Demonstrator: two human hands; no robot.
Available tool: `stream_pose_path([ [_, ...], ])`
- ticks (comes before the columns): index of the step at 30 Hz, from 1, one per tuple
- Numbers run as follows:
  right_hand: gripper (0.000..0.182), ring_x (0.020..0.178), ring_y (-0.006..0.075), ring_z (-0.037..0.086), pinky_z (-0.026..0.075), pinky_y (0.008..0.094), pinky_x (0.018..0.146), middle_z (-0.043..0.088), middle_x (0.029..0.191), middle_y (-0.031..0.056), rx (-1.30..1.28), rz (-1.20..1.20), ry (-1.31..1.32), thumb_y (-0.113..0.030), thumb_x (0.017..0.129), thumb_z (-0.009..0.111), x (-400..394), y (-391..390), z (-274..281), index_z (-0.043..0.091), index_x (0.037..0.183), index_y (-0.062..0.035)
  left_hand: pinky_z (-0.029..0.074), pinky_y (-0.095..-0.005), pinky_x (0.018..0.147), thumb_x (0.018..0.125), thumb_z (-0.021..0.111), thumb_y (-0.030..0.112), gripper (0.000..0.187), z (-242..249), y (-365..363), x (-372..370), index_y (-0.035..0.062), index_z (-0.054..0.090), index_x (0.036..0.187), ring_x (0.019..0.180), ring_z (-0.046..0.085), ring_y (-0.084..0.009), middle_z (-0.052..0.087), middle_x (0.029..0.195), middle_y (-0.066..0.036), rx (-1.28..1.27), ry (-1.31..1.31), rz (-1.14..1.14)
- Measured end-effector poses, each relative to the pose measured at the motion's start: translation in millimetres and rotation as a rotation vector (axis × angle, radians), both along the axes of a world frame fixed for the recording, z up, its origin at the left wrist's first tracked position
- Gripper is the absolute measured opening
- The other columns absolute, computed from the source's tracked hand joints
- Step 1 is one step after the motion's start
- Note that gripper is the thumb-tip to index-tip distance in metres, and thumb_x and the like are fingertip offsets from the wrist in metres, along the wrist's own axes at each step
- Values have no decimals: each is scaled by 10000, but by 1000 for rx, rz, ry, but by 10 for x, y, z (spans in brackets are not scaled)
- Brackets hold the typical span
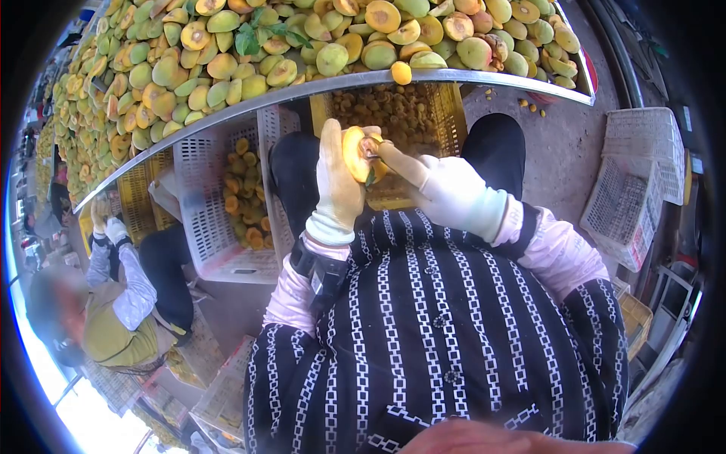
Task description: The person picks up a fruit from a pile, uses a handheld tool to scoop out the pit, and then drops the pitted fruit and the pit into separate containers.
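Observation:
My left hand (338,175), in a pale work glove with yellowish fingers, holds a cut yellow peach (352,153) with its open face toward my right hand. My right hand (452,188), gloved the same way, has its fingers curled together and their tips at the brown hollow of the peach. A small thin thing seems to show at those fingertips, but I cannot make out what it is. A bit of green leaf (370,178) hangs at the fruit's lower edge. Both hands are above my lap, just short of the metal-edged table.
Many peaches (333,59) heap the table, behind its metal rim (302,88). Below, a yellow crate (451,113) holds brown pits or scraps. A white crate (198,219) at left contains peach halves. White crates (624,204) stand at right. A co-worker (121,303) sits at left.

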State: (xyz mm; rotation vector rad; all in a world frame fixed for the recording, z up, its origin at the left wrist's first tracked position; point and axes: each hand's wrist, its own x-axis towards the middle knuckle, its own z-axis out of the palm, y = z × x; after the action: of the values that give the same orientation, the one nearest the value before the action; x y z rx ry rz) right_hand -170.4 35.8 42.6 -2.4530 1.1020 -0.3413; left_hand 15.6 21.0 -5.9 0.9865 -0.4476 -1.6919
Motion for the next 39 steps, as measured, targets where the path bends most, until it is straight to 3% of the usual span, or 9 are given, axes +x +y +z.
stream_pose_path([
  [11,661,698,380,648,513,460,617,644,783,199,322,-80,-173,-137,868,576,127,-16,-189,276,1458,-146,511,-348,839,1008,350,498,564,-135,36,18,-23,550,1087,899,628,-245,626,944,-129,-127,-281,127],
  [13,633,703,389,647,516,461,630,647,797,202,298,-74,-193,-139,868,574,132,25,-167,299,1438,-147,515,-360,841,1012,365,471,536,-44,-43,121,-29,532,1111,886,634,-251,627,969,-133,31,-196,-95],
  [18,587,664,346,658,527,423,621,643,792,201,573,-89,-263,-116,871,569,53,-40,-38,343,1412,-148,471,-245,436,997,341,502,580,-85,-76,149,-14,599,1060,629,629,-158,674,885,-100,107,-58,-218],
  [23,555,542,254,635,530,360,553,648,839,188,1023,-224,-243,-89,872,554,78,-209,282,365,1392,-130,498,-266,445,1003,333,503,587,-50,-170,249,-16,584,1110,644,648,-183,676,895,-121,116,33,-425],
  [29,518,590,339,651,533,413,576,652,809,215,633,-183,-252,-142,880,567,41,-218,6,382,1361,-91,504,-310,872,1022,384,434,485,-110,-52,-46,-6,539,1157,910,639,-188,660,999,-149,-186,-210,67],
  [31,443,644,377,650,524,448,595,647,732,196,257,-183,6,-182,887,567,70,-170,-61,420,1279,-40,522,-280,787,1020,352,462,516,-128,-26,-68,-1,544,1144,873,645,-172,675,992,-139,-224,-326,107],
  [34,343,658,382,645,516,464,593,635,689,192,261,-153,104,-196,885,562,139,-181,-42,455,1157,-17,491,-239,554,1003,289,528,593,-22,-51,6,16,551,1146,776,647,-133,695,917,-108,100,-108,-80],
  [38,386,560,340,630,513,415,520,620,695,190,286,-131,-37,-160,869,584,114,-149,-119,459,1197,0,495,-243,600,1014,334,486,538,-54,-65,1,11,558,1133,801,645,-131,685,916,-118,32,-91,-106],
  [39,386,560,340,630,513,415,520,620,695,190,285,-134,-36,-160,869,584,135,-195,1,459,1197,0,496,-243,632,1016,362,460,510,-85,-68,-20,4,561,1129,816,645,-137,678,913,-124,-151,-351,-65],
])
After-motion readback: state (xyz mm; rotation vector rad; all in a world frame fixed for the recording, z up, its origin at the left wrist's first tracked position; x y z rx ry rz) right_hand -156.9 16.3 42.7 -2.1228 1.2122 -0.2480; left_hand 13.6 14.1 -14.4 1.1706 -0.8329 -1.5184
